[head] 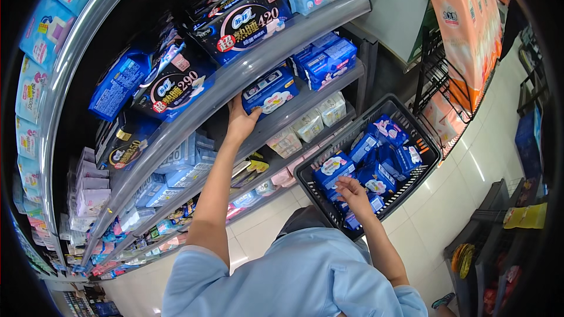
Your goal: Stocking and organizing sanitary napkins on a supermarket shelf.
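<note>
My left hand [242, 119] reaches onto a middle shelf and grips the left end of a blue pack of sanitary pads [272, 92], with the thumb across its front. The pack sits upright on the shelf, and part of the fingers is hidden. Over a black plastic basket [393, 105], my right hand [354, 194] hangs with loosely bent fingers and nothing visible in it. Several similar blue packs [333, 166] lie at different angles in the basket. More blue packs [330, 59] stand to the right on that same shelf.
A clear shelf lip [282, 46] curves above my left hand. Larger dark pad packs [246, 24] stand on the shelf above, pale packs [308, 125] below. A black wire rack [429, 75] with orange tissue packs [462, 31] is beyond the basket. At lower right, a foot [443, 301] shows.
</note>
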A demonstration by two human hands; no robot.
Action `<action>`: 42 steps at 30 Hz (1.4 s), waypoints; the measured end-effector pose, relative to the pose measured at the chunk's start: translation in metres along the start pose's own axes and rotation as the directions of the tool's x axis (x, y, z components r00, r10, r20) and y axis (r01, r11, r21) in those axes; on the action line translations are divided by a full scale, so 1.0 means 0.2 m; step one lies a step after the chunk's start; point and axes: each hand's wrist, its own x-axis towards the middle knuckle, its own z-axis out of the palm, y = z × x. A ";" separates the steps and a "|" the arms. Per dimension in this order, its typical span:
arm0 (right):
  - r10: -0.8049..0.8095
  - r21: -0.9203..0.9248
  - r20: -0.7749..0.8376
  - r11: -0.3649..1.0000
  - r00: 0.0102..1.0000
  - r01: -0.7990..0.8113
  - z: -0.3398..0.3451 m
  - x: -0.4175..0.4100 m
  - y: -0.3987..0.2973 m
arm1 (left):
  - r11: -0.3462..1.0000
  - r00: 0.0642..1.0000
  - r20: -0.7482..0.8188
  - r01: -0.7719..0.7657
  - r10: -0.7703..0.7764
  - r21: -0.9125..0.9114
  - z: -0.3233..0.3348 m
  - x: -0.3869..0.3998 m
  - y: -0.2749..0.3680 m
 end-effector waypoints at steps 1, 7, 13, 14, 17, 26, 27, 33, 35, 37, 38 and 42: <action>0.015 0.002 -0.005 1.000 1.000 -0.015 0.00 0.00 0.00 | 0.999 0.999 -0.026 -0.027 0.028 0.024 0.02 0.00 0.00; 0.047 0.038 -0.027 0.998 0.999 -0.046 -0.03 -0.01 0.05 | 0.969 0.995 0.034 0.100 -0.095 -0.227 0.03 0.01 -0.01; 0.047 0.019 -0.023 0.999 0.999 -0.047 -0.06 0.00 0.04 | 0.671 0.932 0.258 0.361 -0.253 -0.647 0.05 -0.02 0.06; 0.049 0.022 -0.024 0.999 0.998 -0.049 -0.06 0.00 0.05 | 0.673 0.932 0.261 0.363 -0.253 -0.645 0.06 -0.02 0.07; 0.041 0.025 -0.027 0.999 0.999 -0.040 -0.06 0.01 0.07 | 0.615 0.910 0.303 0.415 -0.283 -0.671 0.08 0.01 0.10; 0.083 0.038 -0.025 0.996 0.996 -0.082 -0.08 0.00 0.08 | 0.619 0.919 0.299 0.394 -0.257 -0.680 0.14 0.04 -0.01; 0.101 0.029 -0.032 0.995 0.994 -0.100 -0.08 0.00 0.07 | 0.610 0.914 0.311 0.405 -0.260 -0.681 0.13 0.04 -0.01; 0.052 0.044 -0.056 0.998 0.997 -0.050 -0.10 0.05 0.05 | 0.606 0.914 0.328 0.404 -0.239 -0.685 0.14 0.05 0.02; 0.044 0.035 -0.049 0.999 0.998 -0.042 -0.11 0.08 0.04 | 0.611 0.915 0.321 0.402 -0.244 -0.682 0.15 0.05 0.04; 0.040 0.031 -0.046 0.999 0.998 -0.038 -0.10 0.08 0.03 | 0.617 0.915 0.312 0.402 -0.255 -0.677 0.15 0.05 0.03; 0.037 0.028 -0.044 0.999 0.998 -0.036 -0.09 0.08 0.02 | 0.616 0.916 0.311 0.401 -0.254 -0.678 0.15 0.05 0.02; 0.043 0.023 -0.039 0.999 0.998 -0.042 -0.06 0.07 -0.03 | 0.804 0.945 0.145 0.325 -0.292 -0.498 0.14 0.00 0.10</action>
